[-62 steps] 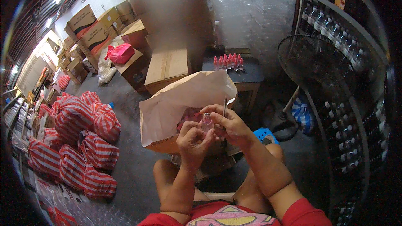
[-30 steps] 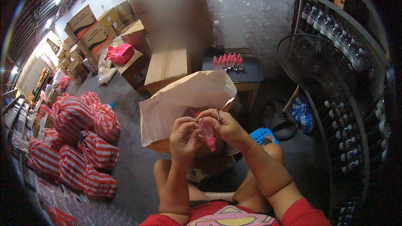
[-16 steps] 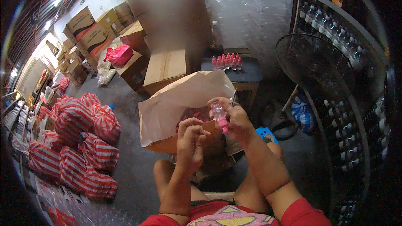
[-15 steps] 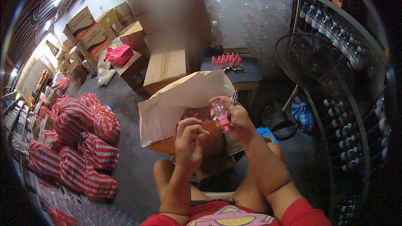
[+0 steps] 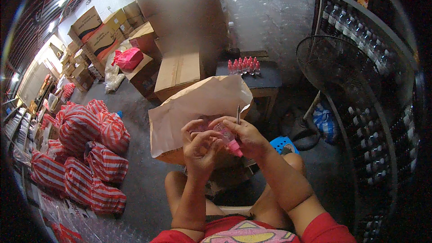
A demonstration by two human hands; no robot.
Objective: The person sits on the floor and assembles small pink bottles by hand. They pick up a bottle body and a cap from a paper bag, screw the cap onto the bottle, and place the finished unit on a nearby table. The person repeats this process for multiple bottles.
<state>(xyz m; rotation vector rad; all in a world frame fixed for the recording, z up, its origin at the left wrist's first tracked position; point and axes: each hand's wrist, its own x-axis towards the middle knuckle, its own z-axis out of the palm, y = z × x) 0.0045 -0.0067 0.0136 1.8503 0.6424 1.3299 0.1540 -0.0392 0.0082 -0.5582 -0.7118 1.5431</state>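
Observation:
My right hand (image 5: 250, 140) grips a small clear bottle (image 5: 224, 131) with a pink cap, its cap end tipped down toward me. A slim metal pen-like tool (image 5: 238, 113) also sticks up from between the fingers of this hand. Close beside it, my left hand (image 5: 200, 149) has its fingers curled in at the bottle's clear end; what they pinch, if anything, is hidden. Both hands are over the near side of a carton lined with brown paper (image 5: 189, 110). Pinkish things show inside it, mostly covered by my hands.
Several pink-capped bottles (image 5: 243, 66) stand on a dark small table (image 5: 269, 75) beyond the carton. A floor fan (image 5: 337, 65) and bottle shelves (image 5: 382, 31) are at right. Red-and-white striped bags (image 5: 83, 128) pile up at left. Closed cartons (image 5: 179, 69) stack behind.
My right hand has moved left and slightly down with the bottle, and the metal tool now points upward. My left hand has come up to meet the bottle.

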